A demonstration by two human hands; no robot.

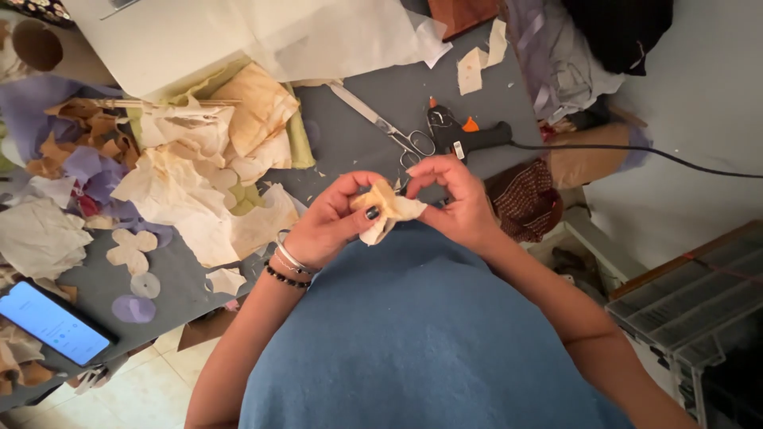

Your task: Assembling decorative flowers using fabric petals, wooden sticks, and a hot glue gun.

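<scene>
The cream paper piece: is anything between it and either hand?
Nothing visible: the left hand and right hand both pinch the cream paper piece directly, above the grey table.

Both hands are held close together in front of the chest, above the blue shirt. The left hand [334,218] is curled, thumb and fingers pinched inward. The right hand [453,199] is arched, fingertips pressed toward the left. Both forearms are bent inward, elbows out.
</scene>
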